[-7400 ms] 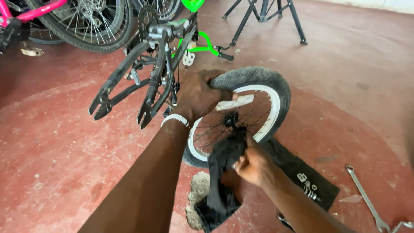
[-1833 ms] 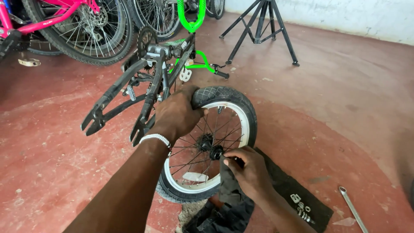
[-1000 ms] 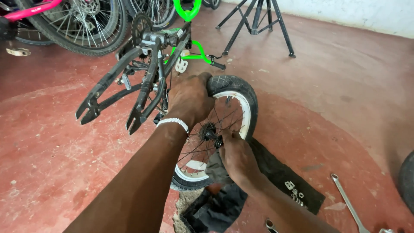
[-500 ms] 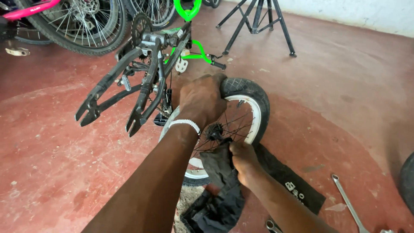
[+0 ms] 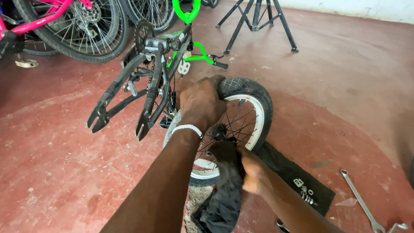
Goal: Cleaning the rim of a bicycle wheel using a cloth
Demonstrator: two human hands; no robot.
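Small bicycle wheel [image 5: 241, 116]: black tyre, white rim, black spokes; standing upright on red floor [image 5: 64, 172], centre of view, just beside upturned black bicycle frame [image 5: 142, 90].
Left hand [image 5: 200, 103]: clamped over top of tyre, fingers curled round tread; white beaded bracelet [image 5: 188, 128] at wrist.
Right hand [image 5: 254, 172]: closed on dark rag [image 5: 226, 181], pressed against spokes just below hub [image 5: 219, 131]; rag trailing down to floor.
Black mat [image 5: 293, 177]: flat under and to right of wheel, bearing small metal nuts and washers [image 5: 304, 192].
Spanner [image 5: 360, 207]: on floor, lower right, well apart from wheel.
Pink bicycle [image 5: 51, 21]: upper left.
Black stand [image 5: 258, 21]: upper centre, behind green frame part [image 5: 185, 11].
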